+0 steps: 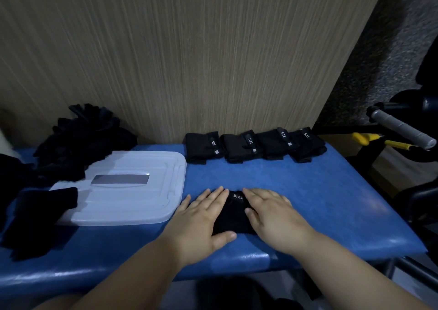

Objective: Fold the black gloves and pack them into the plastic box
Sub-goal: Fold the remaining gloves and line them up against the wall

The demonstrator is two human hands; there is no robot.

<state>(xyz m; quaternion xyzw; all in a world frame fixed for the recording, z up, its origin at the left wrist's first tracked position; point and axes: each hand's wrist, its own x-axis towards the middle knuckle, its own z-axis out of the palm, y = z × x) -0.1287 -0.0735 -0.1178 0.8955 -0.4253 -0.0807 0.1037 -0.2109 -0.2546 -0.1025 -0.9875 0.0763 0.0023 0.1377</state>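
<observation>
On the far left of the blue tabletop sits a messy pile of black gloves, and just beside it lies a white plastic box lid with a grey strip on top and one loose glove across its left corner. In the middle, the left hand and the right hand lie flat with fingers spread, palms down, pressing on a folded black glove with "5.11" in white letters. Further right, by the wooden wall, four folded gloves sit in a row, each with a small white "5.11" label turned sideways.
</observation>
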